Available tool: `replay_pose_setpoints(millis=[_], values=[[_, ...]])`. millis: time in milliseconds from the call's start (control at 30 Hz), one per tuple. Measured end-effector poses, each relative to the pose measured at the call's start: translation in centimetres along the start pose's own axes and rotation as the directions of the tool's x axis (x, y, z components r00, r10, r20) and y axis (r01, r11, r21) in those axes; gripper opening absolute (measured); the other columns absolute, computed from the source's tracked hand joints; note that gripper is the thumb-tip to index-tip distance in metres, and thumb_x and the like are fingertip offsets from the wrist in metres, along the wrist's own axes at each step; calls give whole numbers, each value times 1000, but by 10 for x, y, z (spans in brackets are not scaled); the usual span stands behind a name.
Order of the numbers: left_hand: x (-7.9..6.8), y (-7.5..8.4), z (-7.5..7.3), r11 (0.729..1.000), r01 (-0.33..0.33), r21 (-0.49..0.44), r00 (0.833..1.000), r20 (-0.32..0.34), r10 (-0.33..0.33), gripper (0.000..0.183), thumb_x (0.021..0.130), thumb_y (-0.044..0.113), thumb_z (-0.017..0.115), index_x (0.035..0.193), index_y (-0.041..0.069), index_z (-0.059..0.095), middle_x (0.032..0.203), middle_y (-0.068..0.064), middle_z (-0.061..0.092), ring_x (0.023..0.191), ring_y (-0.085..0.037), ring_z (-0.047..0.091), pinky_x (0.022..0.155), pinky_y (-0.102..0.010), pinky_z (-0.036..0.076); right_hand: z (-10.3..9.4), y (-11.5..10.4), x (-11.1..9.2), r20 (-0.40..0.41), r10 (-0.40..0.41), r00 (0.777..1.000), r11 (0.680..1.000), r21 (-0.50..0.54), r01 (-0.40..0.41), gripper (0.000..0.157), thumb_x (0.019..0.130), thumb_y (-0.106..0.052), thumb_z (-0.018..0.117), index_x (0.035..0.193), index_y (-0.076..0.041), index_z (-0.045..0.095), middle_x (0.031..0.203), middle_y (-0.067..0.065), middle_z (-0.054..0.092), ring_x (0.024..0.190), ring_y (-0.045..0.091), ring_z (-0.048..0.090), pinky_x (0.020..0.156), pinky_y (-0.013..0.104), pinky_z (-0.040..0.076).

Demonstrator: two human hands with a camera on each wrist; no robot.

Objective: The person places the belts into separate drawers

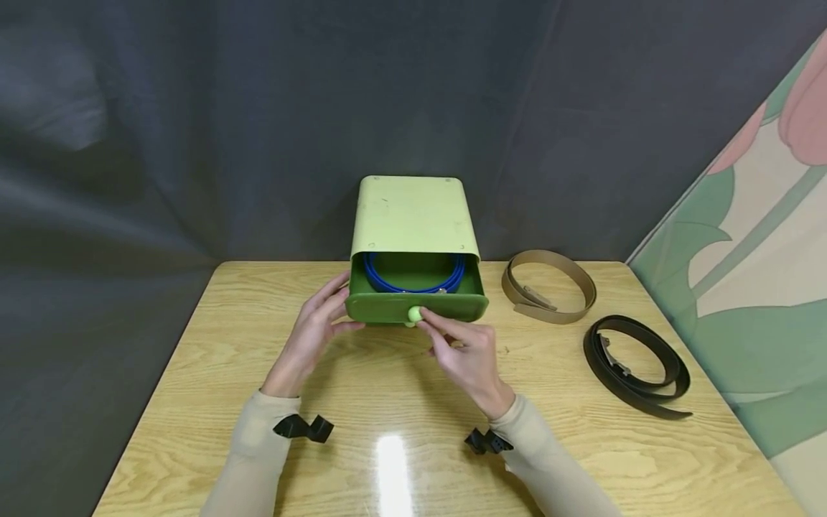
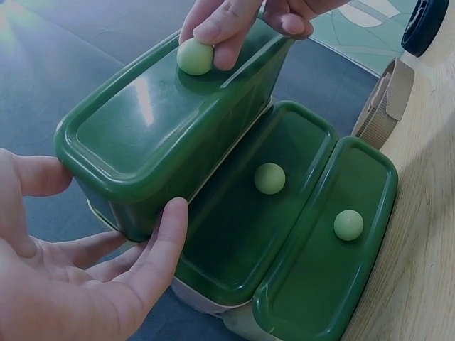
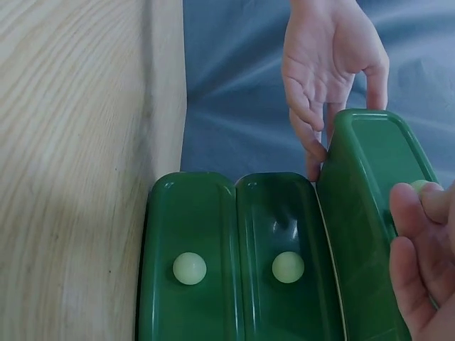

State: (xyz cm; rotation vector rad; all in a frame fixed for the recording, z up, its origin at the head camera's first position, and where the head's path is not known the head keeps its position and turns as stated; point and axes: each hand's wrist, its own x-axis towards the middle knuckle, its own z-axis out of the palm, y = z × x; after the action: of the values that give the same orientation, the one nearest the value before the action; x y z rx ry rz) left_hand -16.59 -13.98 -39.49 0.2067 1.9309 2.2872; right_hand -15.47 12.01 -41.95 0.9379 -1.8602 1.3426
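Note:
A small cabinet with a pale green top [image 1: 416, 215] stands at the back of the table, its top drawer [image 1: 381, 309] pulled out. Inside that green drawer lies a coiled blue cable [image 1: 460, 274] with metal ends. My right hand [image 1: 470, 353] pinches the round light green knob [image 1: 414, 314] between thumb and fingertips. My left hand [image 1: 311, 329] is at the drawer's left end, fingers spread and fairly straight, fingertips against its side and front corner. Below, the middle drawer [image 2: 234, 241] and bottom drawer [image 2: 313, 284] sit pushed in, each with its own knob.
To the right of the cabinet lies a coiled brown belt [image 1: 586, 281]. Nearer the table's right edge is a coiled black belt [image 1: 604, 370] with a metal buckle. A dark curtain [image 1: 278, 129] hangs behind the wooden table [image 1: 349, 459], and a flower-patterned cloth [image 1: 762, 316] hangs at right.

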Motion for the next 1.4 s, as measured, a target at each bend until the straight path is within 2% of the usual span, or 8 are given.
replay_pose_setpoints(millis=[200, 367, 467, 667, 767, 933, 1167, 1400], values=[[-1, 0, -1, 1000, 4, -3, 1000, -1, -4, 58, 114, 23, 44, 168, 7, 31, 153, -20, 54, 108, -4, 71, 91, -30, 63, 2, 1, -1, -28, 1, 1000, 1000, -23, -2, 22, 81, 19, 79, 101, 11, 80, 86, 24, 79, 44, 21, 67, 47, 17, 53], [-1, 1, 0, 1000, 9, -6, 1000, -2, -9, 57, 114, 23, 44, 168, 7, 31, 147, -13, 60, 107, -4, 71, 91, -30, 63, 3, 0, -2, -69, -11, 998, 997, -74, 5, 18, 80, 16, 81, 96, 8, 82, 81, 21, 79, 43, 19, 65, 45, 18, 52], [-1, 1, 1, 1000, 10, -10, 1000, -3, -10, 57, 115, 24, 44, 168, 8, 32, 144, -9, 62, 107, -4, 71, 89, -29, 63, 4, -1, -2, -83, -10, 996, 996, -92, 3, 18, 80, 15, 80, 96, 7, 82, 81, 21, 80, 43, 16, 64, 45, 17, 52], [0, 1, 2, 1000, 7, -12, 1000, -4, -7, 57, 115, 25, 44, 168, 7, 32, 145, -10, 61, 106, -4, 71, 88, -27, 63, 5, -2, -2, -94, 5, 996, 994, -105, -15, 17, 82, 13, 81, 97, 4, 82, 80, 18, 80, 41, 13, 63, 44, 16, 49], [0, 0, 1, 1000, 9, -13, 1000, -7, -9, 56, 115, 25, 43, 168, 7, 32, 138, -2, 64, 105, -4, 71, 88, -28, 63, 6, -2, -1, -95, 20, 995, 994, -103, -30, 17, 83, 12, 81, 97, 3, 82, 77, 17, 80, 40, 13, 62, 41, 17, 48], [1, 0, 1, 1000, 11, -11, 1000, 0, -11, 57, 116, 28, 42, 168, 8, 32, 126, 12, 66, 103, -5, 71, 87, -28, 63, 7, -3, -1, -81, 69, 994, 993, -91, -77, 16, 88, 9, 79, 102, 1, 80, 84, 18, 81, 39, 15, 63, 40, 18, 49], [2, 1, 1, 1000, 15, -25, 1000, 9, -15, 56, 116, 27, 41, 168, 8, 32, 122, 12, 68, 101, -6, 72, 86, -28, 63, 8, -6, 0, 9, 210, 978, 978, -26, -209, 15, 98, 5, 71, 113, 2, 70, 95, 21, 81, 43, 14, 65, 43, 17, 51], [2, -1, 2, 999, 24, -49, 1000, -11, -24, 55, 115, 25, 41, 167, 8, 33, 120, 12, 68, 98, -6, 72, 86, -29, 64, 8, -4, 1, -6, 222, 975, 975, 15, -222, 13, 97, 7, 73, 110, 3, 73, 96, 23, 81, 43, 19, 65, 43, 19, 52]])
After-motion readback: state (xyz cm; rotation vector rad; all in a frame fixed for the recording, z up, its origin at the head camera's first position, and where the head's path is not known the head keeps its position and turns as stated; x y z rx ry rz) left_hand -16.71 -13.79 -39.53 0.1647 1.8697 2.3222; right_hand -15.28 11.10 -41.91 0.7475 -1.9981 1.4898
